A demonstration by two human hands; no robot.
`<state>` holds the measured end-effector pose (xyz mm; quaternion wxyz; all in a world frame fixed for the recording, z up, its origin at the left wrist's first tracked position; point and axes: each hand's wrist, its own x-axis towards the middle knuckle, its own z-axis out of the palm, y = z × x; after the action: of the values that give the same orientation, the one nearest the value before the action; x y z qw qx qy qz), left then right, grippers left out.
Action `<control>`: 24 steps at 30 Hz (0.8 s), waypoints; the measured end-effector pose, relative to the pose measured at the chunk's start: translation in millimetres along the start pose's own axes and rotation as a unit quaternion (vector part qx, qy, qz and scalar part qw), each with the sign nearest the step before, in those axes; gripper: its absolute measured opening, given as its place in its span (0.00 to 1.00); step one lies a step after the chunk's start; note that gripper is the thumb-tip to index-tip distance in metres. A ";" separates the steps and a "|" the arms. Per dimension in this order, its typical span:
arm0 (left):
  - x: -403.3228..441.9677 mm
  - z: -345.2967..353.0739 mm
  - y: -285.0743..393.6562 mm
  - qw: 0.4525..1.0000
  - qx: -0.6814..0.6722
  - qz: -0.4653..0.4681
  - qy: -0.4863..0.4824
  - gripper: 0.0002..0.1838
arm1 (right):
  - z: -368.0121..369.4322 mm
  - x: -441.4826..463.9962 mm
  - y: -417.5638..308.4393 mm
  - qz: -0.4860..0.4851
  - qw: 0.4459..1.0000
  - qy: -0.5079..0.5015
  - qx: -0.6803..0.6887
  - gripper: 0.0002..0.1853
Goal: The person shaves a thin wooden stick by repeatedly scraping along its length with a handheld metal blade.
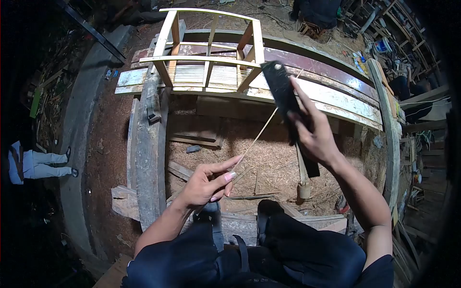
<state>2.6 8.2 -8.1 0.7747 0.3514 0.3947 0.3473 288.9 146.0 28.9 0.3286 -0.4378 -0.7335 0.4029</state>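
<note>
My left hand (204,187) pinches a thin pale wooden strip (260,133) between thumb and fingers, low in the middle of the view. A light wrap shows on one of its fingertips. The strip slants up and right, passing behind a long, flat black tool (277,86) in my right hand (314,129). My right fingers close round the tool's edge; a pale round spot marks its upper end. Whether the tool touches the strip, and its exact kind, I cannot tell. Beyond my hands, an open wooden frame (211,61) rests on pale planks (338,103).
A weathered beam (150,168) runs along my left, another (386,144) along my right. Shavings (261,163) cover the ground between them. A short wooden cylinder (303,190) lies near my feet. At far left stands a person (41,163); other people are partly visible beyond the bench.
</note>
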 end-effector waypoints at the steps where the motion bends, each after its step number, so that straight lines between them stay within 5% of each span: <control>1: -0.1 0.2 1.0 1.000 0.000 0.000 0.000 0.26 | 2.8 -1.8 -1.0 -0.020 1.000 -0.005 -0.008 0.42; 3: -0.4 1.0 4.0 1.000 0.012 -0.005 0.008 0.26 | 8.4 -5.2 -3.0 -0.060 0.998 -0.015 -0.023 0.45; 5: -0.9 1.6 4.9 1.000 0.019 -0.001 0.007 0.26 | 3.4 -3.3 -11.2 0.037 0.995 -0.009 0.095 0.46; 7: -1.3 2.4 6.0 1.000 0.027 0.002 0.007 0.26 | 3.4 0.4 -14.9 0.049 0.992 0.032 0.109 0.45; 9: -1.4 3.7 7.1 1.000 0.027 0.005 0.013 0.26 | 0.5 -3.3 -24.5 0.080 0.993 -0.034 0.077 0.45; 12: -0.3 2.6 5.3 1.000 0.020 0.000 0.024 0.25 | 11.6 -15.7 -28.9 -0.030 0.997 -0.076 -0.013 0.47; 15: -2.9 -0.4 1.8 1.000 -0.008 0.002 0.018 0.25 | 6.9 -8.0 -20.8 0.002 0.999 -0.038 0.031 0.45; 16: -3.6 0.6 1.6 1.000 -0.009 0.002 0.019 0.25 | 2.3 -4.9 -31.8 0.122 0.989 -0.014 0.088 0.42; 20: -2.8 3.3 6.6 1.000 -0.020 0.004 0.024 0.24 | 20.9 -18.0 -26.9 -0.097 0.992 -0.067 -0.035 0.46; 21: -2.1 3.4 7.2 0.999 -0.021 0.005 0.028 0.24 | 24.6 -25.6 -33.6 -0.038 0.989 -0.140 0.019 0.48; 24: -2.3 2.9 3.2 0.999 -0.044 0.016 0.026 0.24 | 22.8 -20.7 -26.2 -0.004 0.996 -0.082 0.039 0.49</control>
<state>3.3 7.1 -3.4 0.7731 0.3142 0.3933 0.3859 268.3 112.7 38.8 0.2859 -0.3867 -0.7435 0.4646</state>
